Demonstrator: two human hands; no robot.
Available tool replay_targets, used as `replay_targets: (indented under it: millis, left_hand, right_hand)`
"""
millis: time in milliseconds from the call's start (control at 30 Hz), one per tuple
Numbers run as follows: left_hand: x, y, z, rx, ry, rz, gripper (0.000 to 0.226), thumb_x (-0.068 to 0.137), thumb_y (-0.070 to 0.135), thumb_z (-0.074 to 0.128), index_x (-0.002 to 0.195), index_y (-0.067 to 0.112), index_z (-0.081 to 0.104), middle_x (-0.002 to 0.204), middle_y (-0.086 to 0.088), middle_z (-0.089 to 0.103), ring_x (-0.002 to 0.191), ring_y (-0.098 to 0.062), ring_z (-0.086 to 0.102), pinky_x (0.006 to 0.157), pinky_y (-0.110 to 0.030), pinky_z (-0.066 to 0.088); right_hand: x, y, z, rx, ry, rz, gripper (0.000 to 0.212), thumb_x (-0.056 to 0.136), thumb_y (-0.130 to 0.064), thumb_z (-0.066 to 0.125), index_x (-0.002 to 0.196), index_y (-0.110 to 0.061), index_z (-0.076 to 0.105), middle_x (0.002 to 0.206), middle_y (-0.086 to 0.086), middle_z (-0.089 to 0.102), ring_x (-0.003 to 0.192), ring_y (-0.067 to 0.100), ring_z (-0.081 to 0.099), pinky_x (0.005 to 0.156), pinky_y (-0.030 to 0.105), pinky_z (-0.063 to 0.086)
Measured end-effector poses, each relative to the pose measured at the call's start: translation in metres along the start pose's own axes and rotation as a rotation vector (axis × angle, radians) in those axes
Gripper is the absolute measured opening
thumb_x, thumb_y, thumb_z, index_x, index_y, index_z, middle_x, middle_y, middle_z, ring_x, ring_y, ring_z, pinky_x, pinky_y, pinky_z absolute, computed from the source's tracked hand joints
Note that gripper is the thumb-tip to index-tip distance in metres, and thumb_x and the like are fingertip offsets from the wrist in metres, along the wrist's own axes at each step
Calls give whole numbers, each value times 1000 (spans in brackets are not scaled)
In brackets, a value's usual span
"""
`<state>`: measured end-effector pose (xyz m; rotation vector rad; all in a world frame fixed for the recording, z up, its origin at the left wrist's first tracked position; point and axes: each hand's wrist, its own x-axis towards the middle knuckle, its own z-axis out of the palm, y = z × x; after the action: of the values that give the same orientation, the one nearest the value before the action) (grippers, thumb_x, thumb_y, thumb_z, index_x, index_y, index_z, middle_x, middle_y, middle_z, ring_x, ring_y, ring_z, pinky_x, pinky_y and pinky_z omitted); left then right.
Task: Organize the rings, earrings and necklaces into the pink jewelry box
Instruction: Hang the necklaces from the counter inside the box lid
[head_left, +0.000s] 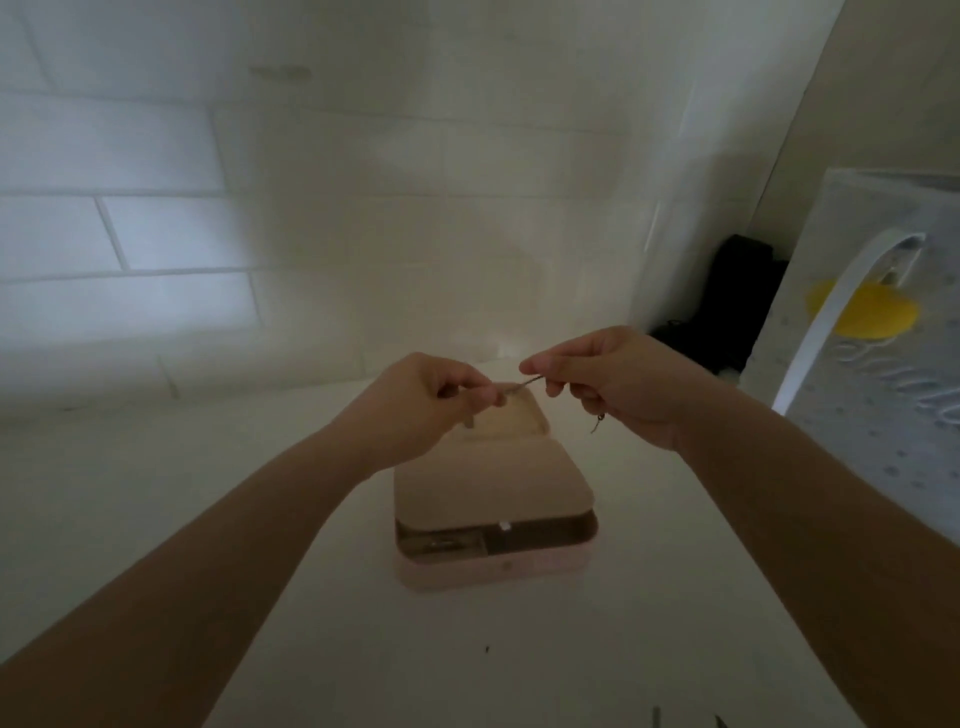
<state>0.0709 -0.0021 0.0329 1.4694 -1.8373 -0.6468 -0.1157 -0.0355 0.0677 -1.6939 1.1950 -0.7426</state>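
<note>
A dim room with a white tiled wall (156, 228) behind a pale surface (571, 649); on it sits the pink jewelry box (493, 519), its lid partly raised so a strip of dark compartments shows along the near edge; what lies in them is too blurred to tell. Above the box's far end, both hands are raised; the left hand (421, 405) and right hand (613, 384) each have fingers pinched closed on one thin necklace (524, 385), stretched between them, its clasp end dangling below the right hand. A dotted gift bag (883, 395) stands at the right; a black object (737, 301) sits behind it.
</note>
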Motion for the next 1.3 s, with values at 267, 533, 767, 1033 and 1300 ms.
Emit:
replay_targets:
  millis: [267,533,767,1033,1300]
  left_hand:
    - [73,-35,1,-196,139,-271,20,81,34,64,75,19,74,75,-9,68,62,-16,55,56,-23,38]
    - [104,-76,36,160,196,-332,17,81,42,58,74,28,65,83,5,60,74,-13,56,67,-23,42]
    - [118,-74,51,428,151,-301,20,76,45,62,77,25,65,92,1,67,89,-22,62,72,-29,45]
    - [113,-70,54,566,105,-247,19,78,31,57,88,18,65,101,-4,67,94,-25,62,72,-29,43]
    - [82,-58,48,486,-62,-59,26,87,32,44,102,21,62,97,-3,65,86,-22,61,78,-37,51]
  right_hand:
    - [78,12,16,-120,131,49,21,76,-23,73,91,-8,73,63,-5,61,51,0,54,47,14,39]
    - [129,67,39,-247,217,154,21,73,-28,74,84,-10,74,86,7,71,77,16,62,71,26,50]
    - [144,83,45,-580,259,82,28,71,-36,73,79,-10,74,82,10,71,78,24,66,72,33,56]
    - [146,79,44,-664,175,132,27,70,-23,68,90,-6,70,94,14,68,90,27,63,74,31,53]
    - [125,63,34,-682,-74,206,24,81,-26,60,69,-6,56,67,7,52,67,22,53,50,25,37]
